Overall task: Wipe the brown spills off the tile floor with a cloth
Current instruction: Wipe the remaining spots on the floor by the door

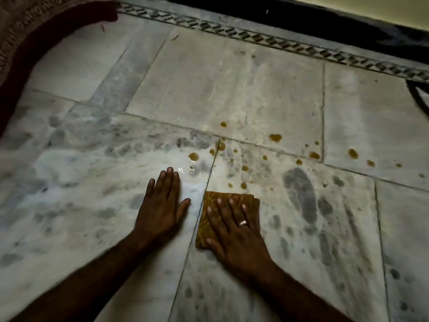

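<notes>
A folded yellow-brown cloth is laid flat on the tile floor, just below the nearest brown spills. It is pressed down by the right hand, whose fingers are straight and spread apart on top of it. A ring is worn on one finger. The left hand is set flat on the bare tile just beside the cloth, with its fingers close together and its thumb out.

The cloth looks soft, thin and light. It can likely be slid with ease on the smooth tile, so it is best held under a flat palm, not pinched. The drops look wet and shiny and could be smeared.

The floor is made of big pale stone tiles with grey marks. A patterned border strip is seen near the wall, and a red rug at the far left. The room is dim.
</notes>
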